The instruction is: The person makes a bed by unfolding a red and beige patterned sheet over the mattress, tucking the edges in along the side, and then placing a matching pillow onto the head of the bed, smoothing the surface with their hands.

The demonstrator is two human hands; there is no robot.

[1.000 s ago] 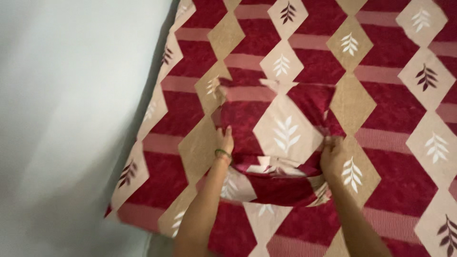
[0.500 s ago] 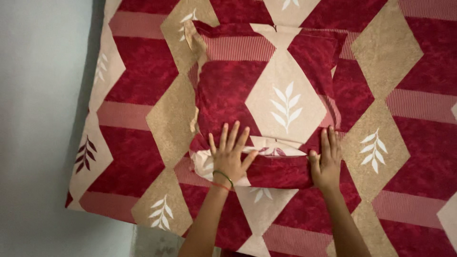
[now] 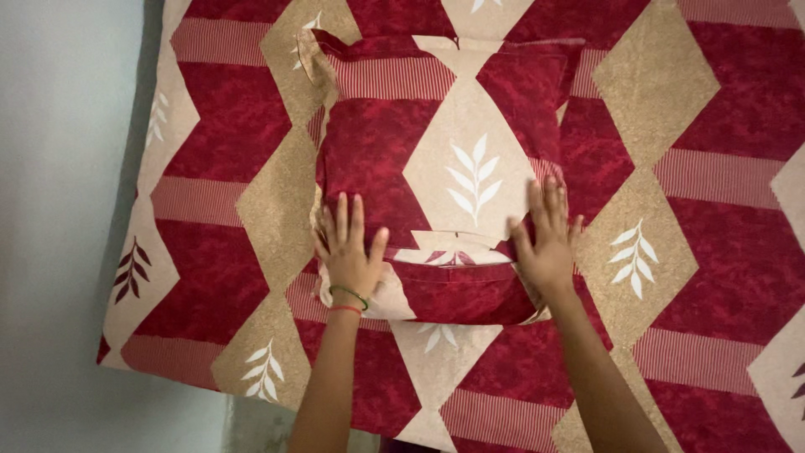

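A pillow (image 3: 436,159) in a red and beige diamond-patterned case with white leaf prints lies on a bed sheet (image 3: 671,210) of the same pattern. My left hand (image 3: 348,247) rests flat on the pillow's lower left part, fingers spread, with a green and a red bangle at the wrist. My right hand (image 3: 545,239) presses flat on the pillow's lower right edge, fingers apart. Between the hands the case's open end is folded over as a flap (image 3: 457,289). Neither hand grips anything.
A pale grey wall (image 3: 59,210) runs along the left side of the bed. The bed's near left corner (image 3: 113,356) ends beside a strip of floor (image 3: 260,428) at the bottom.
The pillow went from being held by its edges to lying flat on the bed. Both hands now lie open on it and have slid slightly up it.
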